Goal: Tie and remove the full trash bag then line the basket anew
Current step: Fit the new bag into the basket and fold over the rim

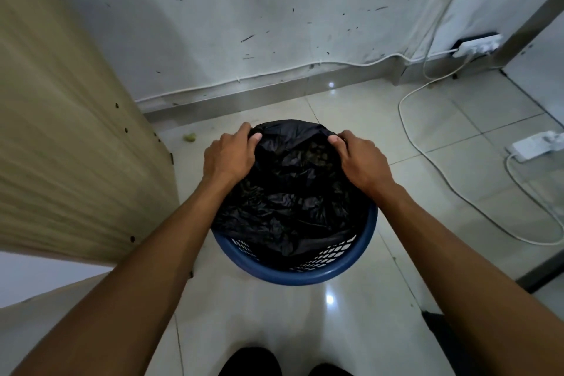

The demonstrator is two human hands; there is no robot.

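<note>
Both arms outstretched, left hand (pixel 229 156) and right hand (pixel 363 159) grips pinched shut

The single head-worn camera looks steeply down and forward from standing height; close over the round blue perforated plastic basket (pixel 308 272); the scuffed white wall (pixel 274 9) lies ahead.

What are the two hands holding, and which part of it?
Both hold the black trash bag in the blue basket. The left hand and right hand each pinch its top edge at the far side.
</note>
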